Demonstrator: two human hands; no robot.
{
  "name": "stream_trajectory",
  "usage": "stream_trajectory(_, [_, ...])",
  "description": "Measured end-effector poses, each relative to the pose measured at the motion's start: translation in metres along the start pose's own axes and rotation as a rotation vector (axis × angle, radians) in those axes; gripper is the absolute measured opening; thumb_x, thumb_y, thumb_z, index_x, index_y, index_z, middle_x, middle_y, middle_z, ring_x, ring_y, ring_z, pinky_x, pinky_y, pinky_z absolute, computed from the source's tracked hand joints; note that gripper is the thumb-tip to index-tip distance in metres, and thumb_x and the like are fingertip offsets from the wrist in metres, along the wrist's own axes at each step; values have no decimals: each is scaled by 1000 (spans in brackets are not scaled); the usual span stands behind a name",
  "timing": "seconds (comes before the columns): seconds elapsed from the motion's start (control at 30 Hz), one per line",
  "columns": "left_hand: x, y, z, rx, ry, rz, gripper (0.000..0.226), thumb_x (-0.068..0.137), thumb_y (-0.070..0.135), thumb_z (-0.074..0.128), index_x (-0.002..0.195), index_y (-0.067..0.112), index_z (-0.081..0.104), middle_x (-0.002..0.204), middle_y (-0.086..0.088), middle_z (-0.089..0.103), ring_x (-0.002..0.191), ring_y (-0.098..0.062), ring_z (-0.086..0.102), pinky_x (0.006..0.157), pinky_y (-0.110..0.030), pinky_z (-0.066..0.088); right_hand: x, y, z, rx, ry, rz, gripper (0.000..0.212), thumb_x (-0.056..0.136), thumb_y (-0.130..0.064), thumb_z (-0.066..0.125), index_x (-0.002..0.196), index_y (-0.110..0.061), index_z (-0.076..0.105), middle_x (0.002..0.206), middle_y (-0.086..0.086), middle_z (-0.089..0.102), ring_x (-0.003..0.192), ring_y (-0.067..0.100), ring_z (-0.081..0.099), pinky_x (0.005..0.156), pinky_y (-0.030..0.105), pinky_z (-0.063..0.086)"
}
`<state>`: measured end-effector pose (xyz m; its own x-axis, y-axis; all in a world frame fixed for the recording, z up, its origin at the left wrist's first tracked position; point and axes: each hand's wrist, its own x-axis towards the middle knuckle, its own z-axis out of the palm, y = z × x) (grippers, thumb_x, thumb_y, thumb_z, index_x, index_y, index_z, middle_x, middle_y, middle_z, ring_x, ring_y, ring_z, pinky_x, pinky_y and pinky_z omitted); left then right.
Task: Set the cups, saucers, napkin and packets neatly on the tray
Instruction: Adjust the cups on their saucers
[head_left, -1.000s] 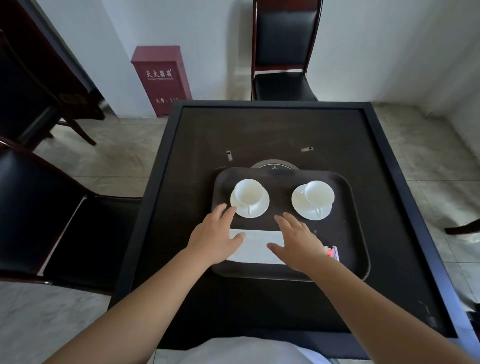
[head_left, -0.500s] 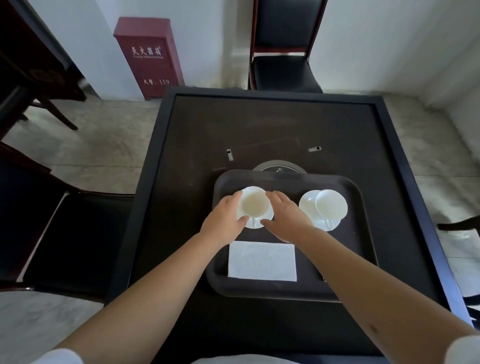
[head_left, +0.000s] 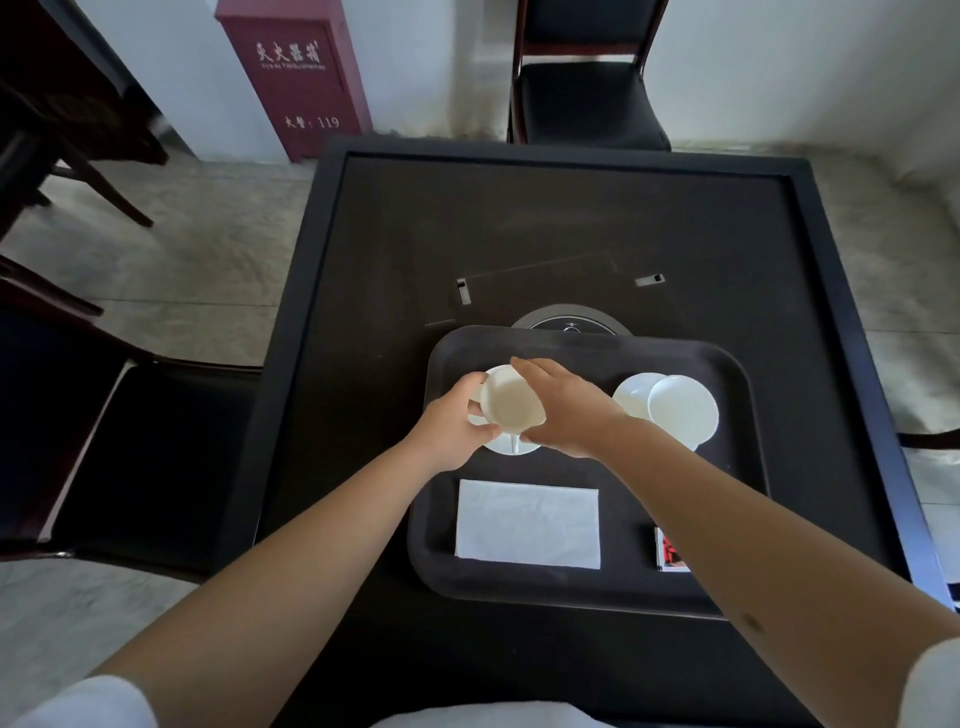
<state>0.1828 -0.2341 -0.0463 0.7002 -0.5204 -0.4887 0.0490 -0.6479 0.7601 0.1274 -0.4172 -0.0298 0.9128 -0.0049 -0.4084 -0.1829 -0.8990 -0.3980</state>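
- A dark, round-cornered plastic tray (head_left: 587, 590) lies on a black square table (head_left: 519, 218) and holds every piece of the set.
- At the tray's far left, a white china cup (head_left: 511, 402) is tipped toward the camera so its pale inside shows; a white saucer (head_left: 511, 446) peeks out just below it.
- Whether the tipped cup touches that saucer cannot be told.
- At the near left of the tray, a white rectangular paper napkin (head_left: 527, 524) lies flat, apart from the crockery.
- At the far right of the tray, a 2nd white cup (head_left: 683, 410) sits on a 2nd white saucer (head_left: 631, 397).
- Red-and-white packets (head_left: 670, 551) lie at the tray's near right, mostly hidden by the right forearm.
- The left hand (head_left: 452, 431) curls its thumb and fingers round the left side of the tipped cup, grasping it.
- The right hand (head_left: 566, 410) wraps over the cup's right side, fingers bent against the rim, gripping it too.
- 0.5 s ago the cup stood upright on its saucer between both hands; now it leans toward the person.
- 1 s ago both hands pressed flat on the napkin, which now lies uncovered.
- A dark red metal box (head_left: 296, 73) with white lettering and "119" stands by the wall, left of a black-seated wooden chair (head_left: 587, 83).
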Motion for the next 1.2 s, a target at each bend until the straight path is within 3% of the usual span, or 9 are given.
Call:
stream_trajectory(0.17, [-3, 3, 9, -166, 7, -83, 61, 90, 17, 71, 142, 30, 41, 125, 5, 57, 110, -16, 57, 84, -31, 55, -4, -4, 4, -138, 43, 31, 100, 76, -45, 77, 151, -39, 11, 139, -1, 39, 102, 29, 61, 70, 34, 52])
stream_trajectory(0.3, [-2, 7, 14, -66, 77, -48, 56, 90, 20, 71, 140, 25, 45, 127, 5, 56, 115, -15, 52, 96, -37, 51, -9, -7, 12, -100, 76, 118, 95, 75, -50, 77, 149, -35, 18, 135, 2, 39, 98, 28, 62, 72, 35, 53])
stream_trajectory(0.43, [4, 11, 9, -40, 124, -60, 40, 89, 11, 65, 126, 19, 54, 124, -2, 63, 113, -22, 57, 84, -30, 49, -9, -2, 8, -49, 78, 146, 77, 79, -58, 67, 142, -31, 31, 130, 1, 47, 99, 28, 61, 69, 36, 49])
stream_trajectory(0.67, [5, 17, 6, 57, 111, 1, 45, 98, 10, 56, 141, 18, 50, 135, -5, 60, 124, -22, 55, 100, -31, 44, 9, -4, -5, -77, 110, 147, 23, 95, -31, 50, 116, -26, 57, 107, 4, 59, 92, 35, 59, 72, 38, 50])
stream_trajectory(0.8, [-9, 9, 13, 62, 301, 30, 57, 92, 18, 67, 144, 18, 43, 142, -4, 49, 127, -21, 49, 106, -36, 43, 9, 1, 3, 53, 208, 216, 21, 93, -22, 41, 82, -22, 59, 78, 5, 60, 75, 34, 54, 61, 33, 42])
stream_trajectory(0.9, [-19, -1, 29, -39, 401, -49, 44, 88, 23, 73, 124, 19, 50, 125, -3, 52, 105, -17, 56, 83, -20, 49, 7, 4, 10, 110, 249, 236, 24, 95, -22, 42, 90, -21, 65, 79, 4, 63, 73, 31, 55, 59, 30, 40])
stream_trajectory(1.0, [-19, -6, 40, -64, 366, -142, 31, 88, 28, 71, 105, 25, 45, 106, 5, 53, 86, -11, 54, 63, -12, 37, 3, 6, 15, 212, 279, 279, 21, 94, -20, 45, 94, -17, 65, 81, 6, 68, 70, 25, 59, 56, 28, 44])
stream_trajectory(1.1, [-13, -6, 40, -83, 326, -147, 20, 93, 21, 64, 105, 24, 48, 108, 6, 56, 95, -14, 56, 68, -19, 49, -4, 6, 19, 304, 248, 327, 27, 93, -20, 44, 113, -24, 61, 89, 7, 69, 65, 18, 62, 47, 24, 43])
stream_trajectory(1.2, [-8, -1, 34, -143, 315, -140, 16, 92, 12, 58, 102, 24, 54, 107, 2, 62, 96, -20, 62, 80, -41, 59, -9, 6, 19, 367, 169, 320, 41, 95, -20, 43, 133, -31, 53, 102, 2, 70, 64, 9, 65, 41, 14, 39])
